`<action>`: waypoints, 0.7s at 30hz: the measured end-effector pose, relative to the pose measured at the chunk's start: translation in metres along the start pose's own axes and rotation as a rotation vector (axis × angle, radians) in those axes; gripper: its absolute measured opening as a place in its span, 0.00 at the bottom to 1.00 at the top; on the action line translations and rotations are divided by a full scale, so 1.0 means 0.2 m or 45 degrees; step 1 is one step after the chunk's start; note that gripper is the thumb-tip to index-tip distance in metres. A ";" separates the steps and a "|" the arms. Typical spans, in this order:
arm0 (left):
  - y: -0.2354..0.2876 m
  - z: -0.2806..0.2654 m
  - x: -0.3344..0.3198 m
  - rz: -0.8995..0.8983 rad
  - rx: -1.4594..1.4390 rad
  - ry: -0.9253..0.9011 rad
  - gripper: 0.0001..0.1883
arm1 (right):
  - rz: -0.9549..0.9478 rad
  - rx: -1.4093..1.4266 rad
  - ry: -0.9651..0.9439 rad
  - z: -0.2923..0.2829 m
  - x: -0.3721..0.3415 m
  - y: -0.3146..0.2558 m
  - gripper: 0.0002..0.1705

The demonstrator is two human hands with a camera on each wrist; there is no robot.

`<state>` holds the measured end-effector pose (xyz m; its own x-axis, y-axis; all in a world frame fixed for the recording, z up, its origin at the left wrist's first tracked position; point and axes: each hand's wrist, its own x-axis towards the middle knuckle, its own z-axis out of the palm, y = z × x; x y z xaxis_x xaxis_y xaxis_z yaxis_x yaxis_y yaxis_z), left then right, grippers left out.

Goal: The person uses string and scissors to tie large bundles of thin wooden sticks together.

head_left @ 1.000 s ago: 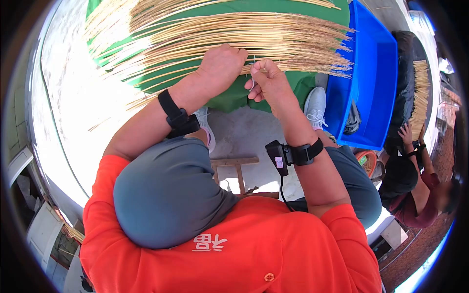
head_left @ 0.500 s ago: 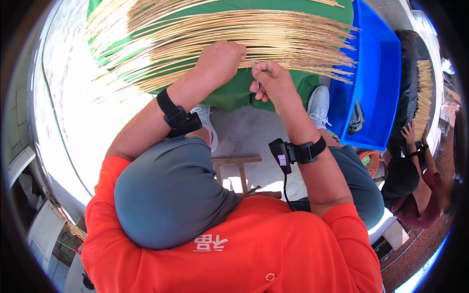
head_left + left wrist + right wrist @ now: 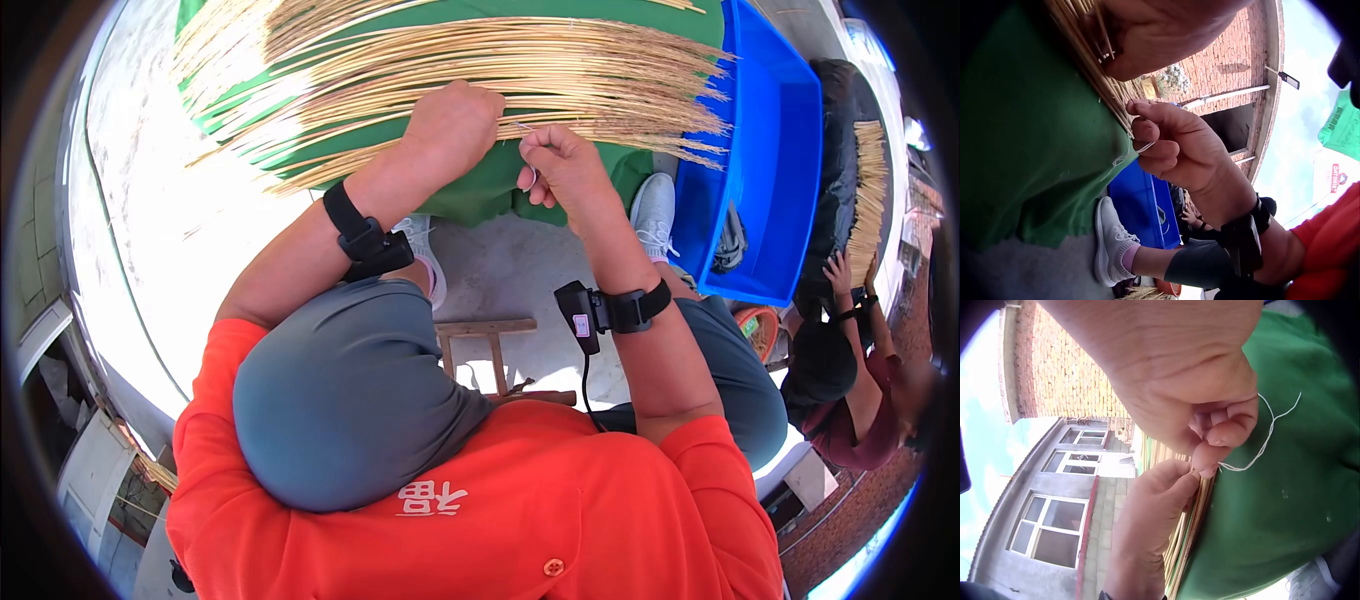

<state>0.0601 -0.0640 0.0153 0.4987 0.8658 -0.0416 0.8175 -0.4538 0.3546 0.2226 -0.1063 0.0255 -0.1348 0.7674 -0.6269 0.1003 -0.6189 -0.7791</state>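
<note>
A mat of straw-coloured, feathery-tipped stalks [image 3: 560, 75] lies over a green cloth [image 3: 460, 195]. My left hand [image 3: 453, 125] is at its near edge, fingers curled, gripping stalks [image 3: 1088, 65] there. Just to the right, my right hand [image 3: 568, 170] pinches a thin white string [image 3: 1263, 449] between thumb and forefinger. A short line of it runs from the stalks to these fingertips, and a loose doubled end hangs below against the cloth. In the right wrist view both hands' fingertips nearly meet at the stalk edge. My right fingers partly hide where the string meets the stalks.
A blue plastic tub [image 3: 765, 180] stands right of the cloth. Beyond it, another person [image 3: 835, 370] works at a second row of stalks [image 3: 865, 190] on a dark surface. A wooden stool frame [image 3: 487, 330] is between my legs, and an orange basket [image 3: 757, 332] sits beside my right knee.
My right hand has shifted slightly right, away from the left, and the string now slants toward it instead of standing upright. The loose stalk ends at the near left have shifted. My left hand stays nearly in place.
</note>
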 end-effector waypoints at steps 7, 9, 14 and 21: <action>0.00 0.00 0.00 0.006 -0.009 -0.016 0.06 | 0.000 0.007 -0.043 0.01 0.00 0.00 0.05; -0.01 0.01 0.00 0.004 -0.029 -0.009 0.06 | 0.010 -0.016 -0.038 0.01 0.00 0.00 0.04; -0.01 0.00 0.00 -0.005 -0.047 -0.027 0.08 | 0.024 -0.039 -0.025 0.03 0.01 0.02 0.03; -0.01 -0.01 0.00 -0.111 -0.172 -0.077 0.08 | 0.008 -0.044 0.002 0.04 0.00 0.04 0.05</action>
<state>0.0573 -0.0626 0.0165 0.4477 0.8843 -0.1325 0.8141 -0.3418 0.4695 0.2154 -0.1121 0.0188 -0.1325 0.7639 -0.6316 0.1350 -0.6174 -0.7750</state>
